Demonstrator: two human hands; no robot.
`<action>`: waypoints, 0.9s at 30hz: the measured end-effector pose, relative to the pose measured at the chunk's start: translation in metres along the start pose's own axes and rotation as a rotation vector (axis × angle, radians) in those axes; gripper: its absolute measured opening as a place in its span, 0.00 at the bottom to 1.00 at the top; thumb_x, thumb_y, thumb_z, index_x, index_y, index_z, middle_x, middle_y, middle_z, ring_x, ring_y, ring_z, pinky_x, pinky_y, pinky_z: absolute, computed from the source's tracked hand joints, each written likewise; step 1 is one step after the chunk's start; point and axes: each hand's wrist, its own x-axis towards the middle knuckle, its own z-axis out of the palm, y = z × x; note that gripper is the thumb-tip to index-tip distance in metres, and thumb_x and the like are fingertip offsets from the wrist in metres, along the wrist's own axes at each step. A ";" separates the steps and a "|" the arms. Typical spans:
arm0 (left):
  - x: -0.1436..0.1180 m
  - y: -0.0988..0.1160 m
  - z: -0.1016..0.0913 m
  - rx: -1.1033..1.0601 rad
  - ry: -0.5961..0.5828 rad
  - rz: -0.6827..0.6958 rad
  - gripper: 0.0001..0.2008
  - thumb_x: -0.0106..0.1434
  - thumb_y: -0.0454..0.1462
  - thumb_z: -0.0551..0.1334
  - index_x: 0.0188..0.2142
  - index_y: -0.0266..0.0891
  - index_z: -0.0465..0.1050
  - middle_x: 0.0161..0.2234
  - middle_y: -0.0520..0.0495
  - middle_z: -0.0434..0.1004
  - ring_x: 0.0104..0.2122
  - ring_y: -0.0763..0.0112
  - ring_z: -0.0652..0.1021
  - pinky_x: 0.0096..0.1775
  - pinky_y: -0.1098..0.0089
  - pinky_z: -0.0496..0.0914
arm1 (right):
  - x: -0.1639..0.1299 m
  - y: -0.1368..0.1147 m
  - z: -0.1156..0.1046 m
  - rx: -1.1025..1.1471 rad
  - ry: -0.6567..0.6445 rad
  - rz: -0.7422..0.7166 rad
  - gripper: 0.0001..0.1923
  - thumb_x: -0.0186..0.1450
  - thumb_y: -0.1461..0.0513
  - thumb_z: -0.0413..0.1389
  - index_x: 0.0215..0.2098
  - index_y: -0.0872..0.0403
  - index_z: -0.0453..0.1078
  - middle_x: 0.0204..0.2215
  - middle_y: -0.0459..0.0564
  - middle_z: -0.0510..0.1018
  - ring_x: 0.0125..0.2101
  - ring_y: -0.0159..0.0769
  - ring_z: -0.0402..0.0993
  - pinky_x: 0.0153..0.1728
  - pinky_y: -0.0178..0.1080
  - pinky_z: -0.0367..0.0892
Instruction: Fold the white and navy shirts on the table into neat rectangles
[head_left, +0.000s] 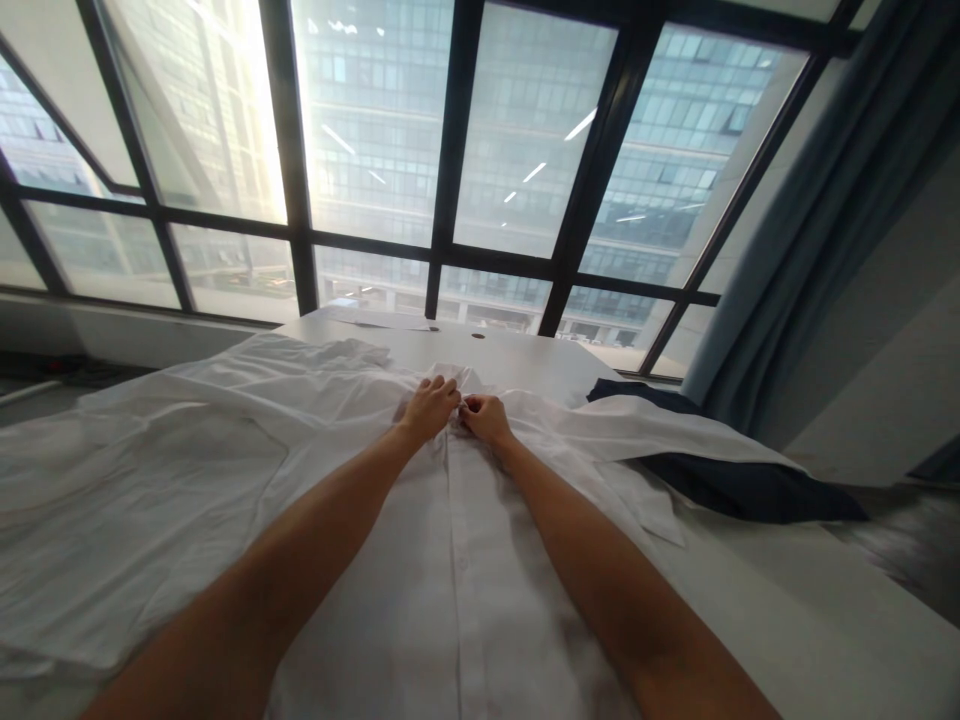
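A white button-up shirt (420,560) lies spread on the table, its button placket running from the near edge up to my hands. Near the collar end, my left hand (433,405) has its fingers curled on the cloth. Close beside it, my right hand (486,416) pinches the shirt at the top of the placket. The fabric bunches up around both hands. Whether a button is between the fingers is too small to make out. One white sleeve (660,430) stretches out to the right.
Another white garment (187,470) covers the table's left side. Dark navy cloth (742,487) lies under the sleeve at right. The white table (810,580) reaches back to large black-framed windows (367,130). A blue-grey curtain (802,240) hangs at right.
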 end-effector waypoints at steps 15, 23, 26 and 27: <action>0.000 0.001 -0.002 0.008 0.001 -0.008 0.12 0.68 0.33 0.53 0.40 0.38 0.77 0.45 0.39 0.73 0.47 0.57 0.68 0.46 0.58 0.61 | -0.001 -0.005 -0.005 -0.132 -0.005 -0.139 0.10 0.60 0.60 0.54 0.25 0.56 0.74 0.18 0.43 0.73 0.21 0.29 0.64 0.24 0.30 0.56; -0.001 -0.003 0.002 -0.054 0.034 -0.071 0.10 0.69 0.36 0.55 0.45 0.38 0.72 0.43 0.41 0.75 0.46 0.59 0.70 0.47 0.60 0.60 | -0.004 -0.010 -0.013 -0.236 -0.083 -0.299 0.13 0.65 0.59 0.53 0.29 0.57 0.75 0.19 0.44 0.73 0.20 0.28 0.60 0.25 0.31 0.54; -0.001 -0.004 0.004 -0.053 0.039 -0.074 0.09 0.68 0.34 0.55 0.45 0.40 0.72 0.42 0.42 0.76 0.46 0.59 0.71 0.47 0.60 0.60 | -0.003 -0.010 -0.015 -0.264 -0.109 -0.319 0.12 0.66 0.60 0.53 0.33 0.57 0.76 0.21 0.45 0.75 0.21 0.29 0.61 0.26 0.31 0.55; -0.001 -0.004 0.005 -0.051 0.043 -0.078 0.09 0.68 0.34 0.55 0.45 0.40 0.72 0.42 0.43 0.77 0.46 0.60 0.71 0.47 0.60 0.60 | -0.003 -0.010 -0.016 -0.275 -0.115 -0.331 0.11 0.66 0.60 0.53 0.33 0.58 0.76 0.22 0.45 0.75 0.21 0.29 0.62 0.27 0.31 0.56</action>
